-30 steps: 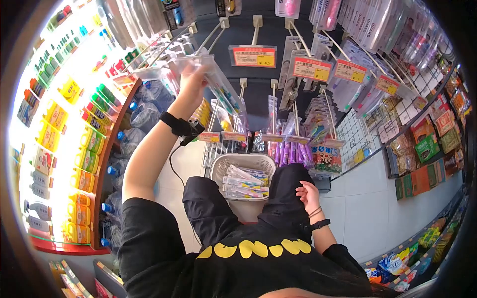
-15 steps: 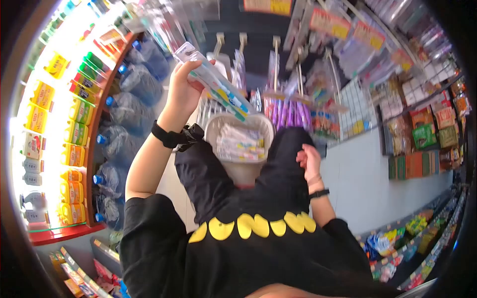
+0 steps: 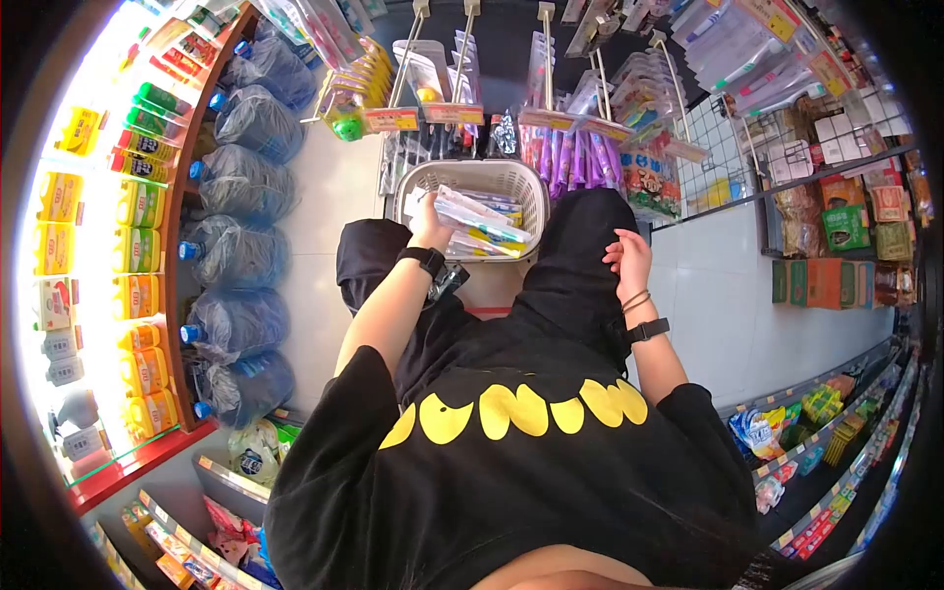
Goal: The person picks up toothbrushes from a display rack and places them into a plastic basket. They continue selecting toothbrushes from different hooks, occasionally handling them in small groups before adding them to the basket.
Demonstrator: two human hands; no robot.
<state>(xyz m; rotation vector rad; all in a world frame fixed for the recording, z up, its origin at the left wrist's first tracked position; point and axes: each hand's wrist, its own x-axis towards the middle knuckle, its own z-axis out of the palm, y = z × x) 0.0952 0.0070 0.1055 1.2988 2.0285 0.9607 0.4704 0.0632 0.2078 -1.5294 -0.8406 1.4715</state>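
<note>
A light grey plastic basket sits between my knees, with several packaged toothbrushes inside. My left hand reaches over its left side, fingers closed on the end of a packaged toothbrush in a clear and white wrapper. That pack lies across others in the basket; part of my grip is hidden behind it. My right hand rests beside my right knee, fingers loosely bent and apart, holding nothing.
Hooks with hanging packs project above and behind the basket. Purple packs hang just beyond it. Large water bottles line the left, beside a lit shelf of yellow bottles. A wire rack and packaged goods stand to the right.
My left hand has come down from near the hanging packs into the basket, lowering a packaged toothbrush. My view has tilted, showing more of the hooks. The right hand stays by the knee.
</note>
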